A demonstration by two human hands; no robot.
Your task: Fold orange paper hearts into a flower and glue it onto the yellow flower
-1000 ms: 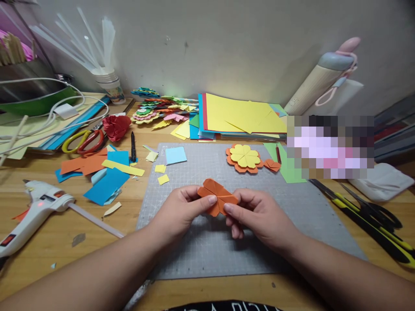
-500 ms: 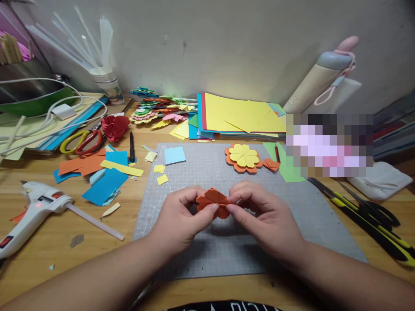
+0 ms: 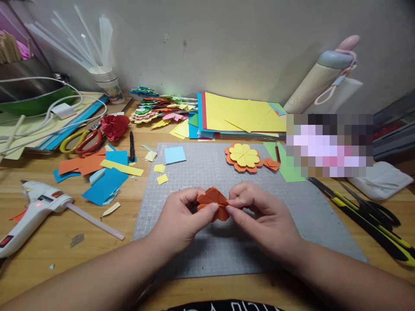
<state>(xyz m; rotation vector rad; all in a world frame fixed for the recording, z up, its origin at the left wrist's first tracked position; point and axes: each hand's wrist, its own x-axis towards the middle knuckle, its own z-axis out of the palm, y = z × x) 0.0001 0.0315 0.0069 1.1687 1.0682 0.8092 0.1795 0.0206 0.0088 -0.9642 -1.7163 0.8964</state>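
Note:
A small orange folded paper flower (image 3: 212, 197) is held up over the grey cutting mat (image 3: 194, 263). My left hand (image 3: 184, 216) pinches its left side, the thumb lying across the front. At its right edge my right hand (image 3: 262, 214) grips a petal between thumb and fingertips. The fingers behind the flower are partly hidden. Farther back on the mat lies a yellow paper flower (image 3: 243, 155) stacked on a larger orange one, with a small orange folded piece (image 3: 271, 164) beside it.
Blue paper (image 3: 175, 155) and small yellow squares (image 3: 162, 179) lie on the mat. A glue gun (image 3: 42, 203), paper scraps and red-and-yellow-handled scissors (image 3: 87, 140) are at left. A yellow-black cutter (image 3: 366, 220) and black scissors (image 3: 376, 211) lie right. Paper sheets (image 3: 240, 114) rest against the wall.
The orange paper flower has tilted slightly, so more of its face shows. My right fingers have shifted a little along its edge; my left hand keeps its pinch.

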